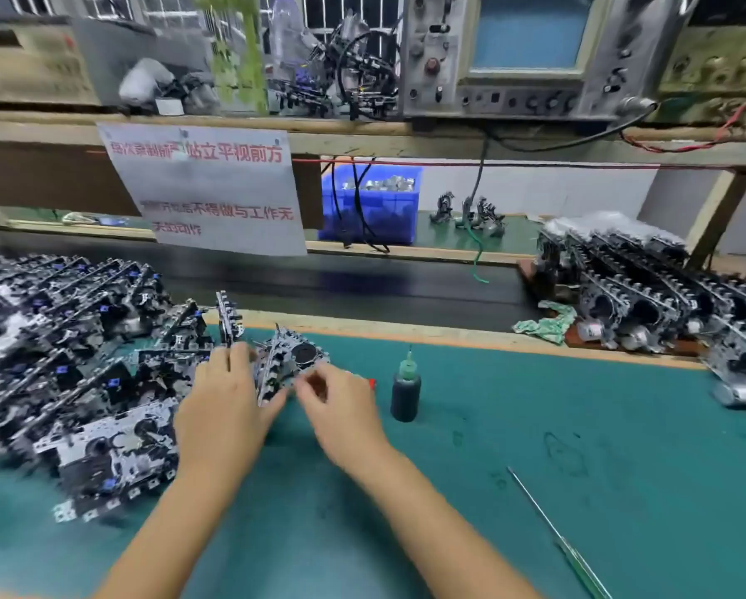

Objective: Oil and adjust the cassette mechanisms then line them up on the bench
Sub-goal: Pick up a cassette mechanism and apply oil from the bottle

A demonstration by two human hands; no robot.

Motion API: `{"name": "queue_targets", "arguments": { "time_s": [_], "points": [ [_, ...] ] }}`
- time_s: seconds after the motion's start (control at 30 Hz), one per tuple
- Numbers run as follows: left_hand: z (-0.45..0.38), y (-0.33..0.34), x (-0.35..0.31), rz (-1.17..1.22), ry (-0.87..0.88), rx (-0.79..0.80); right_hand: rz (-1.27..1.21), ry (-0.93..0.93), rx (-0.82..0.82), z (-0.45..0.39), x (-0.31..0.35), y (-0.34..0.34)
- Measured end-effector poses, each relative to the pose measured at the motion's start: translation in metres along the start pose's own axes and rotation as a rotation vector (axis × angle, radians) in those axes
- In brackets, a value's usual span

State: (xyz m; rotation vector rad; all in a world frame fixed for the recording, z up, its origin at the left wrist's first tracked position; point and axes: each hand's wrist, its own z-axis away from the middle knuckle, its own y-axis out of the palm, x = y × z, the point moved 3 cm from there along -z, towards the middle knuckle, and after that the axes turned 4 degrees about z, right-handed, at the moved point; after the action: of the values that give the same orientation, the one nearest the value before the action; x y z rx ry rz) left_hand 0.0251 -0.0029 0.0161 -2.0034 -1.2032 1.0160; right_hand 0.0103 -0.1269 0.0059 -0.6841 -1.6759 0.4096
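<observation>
A cassette mechanism (291, 361), metal with a black round part, is tilted above the green mat (492, 469) near the middle. My left hand (224, 404) grips its left side. My right hand (341, 408) touches its lower right edge with pinched fingers; a small red thing (372, 383) shows beside that hand, too blurred to identify. A dark oil bottle (405, 393) with a green needle tip stands upright just right of my right hand. Many mechanisms (73, 361) lie crowded on the left, and more mechanisms (665, 304) are stacked in rows at the right.
A thin metal rod (548, 520) with green-handled tweezers (587, 572) lies at the front right. A green rag (548, 324) lies by the right stack. Behind run a black conveyor belt (362, 287), a hanging sign (207, 188), a blue bin (371, 205) and an oscilloscope (526, 49).
</observation>
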Motion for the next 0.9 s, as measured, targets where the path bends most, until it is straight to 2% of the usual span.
{"name": "queue_targets", "arguments": {
  "time_s": [0.1, 0.2, 0.3, 0.53, 0.7, 0.8, 0.9],
  "points": [
    [-0.008, 0.005, 0.017, -0.078, -0.131, 0.106, -0.022, 0.105, 0.028, -0.031, 0.004, 0.023],
    [-0.008, 0.016, 0.026, -0.149, -0.13, 0.223, 0.046, 0.188, 0.045, -0.046, 0.004, 0.04],
    [-0.01, 0.022, 0.03, -0.093, -0.083, 0.188, 0.1, 0.215, 0.036, -0.055, 0.002, 0.047],
    [-0.01, 0.015, 0.03, 0.203, -0.027, 0.119, 0.092, 0.191, 0.113, -0.054, 0.017, 0.046],
    [0.009, -0.026, 0.009, 0.157, 0.195, -0.112, 0.257, -0.037, 0.064, -0.022, 0.045, 0.017],
    [0.023, -0.046, -0.012, 0.212, 0.306, -0.142, 0.242, -0.093, -0.009, 0.01, 0.048, -0.014],
    [0.04, -0.049, -0.042, 0.257, 0.481, -0.105, 0.211, -0.054, -0.064, 0.048, 0.031, -0.042]
  ]
}}
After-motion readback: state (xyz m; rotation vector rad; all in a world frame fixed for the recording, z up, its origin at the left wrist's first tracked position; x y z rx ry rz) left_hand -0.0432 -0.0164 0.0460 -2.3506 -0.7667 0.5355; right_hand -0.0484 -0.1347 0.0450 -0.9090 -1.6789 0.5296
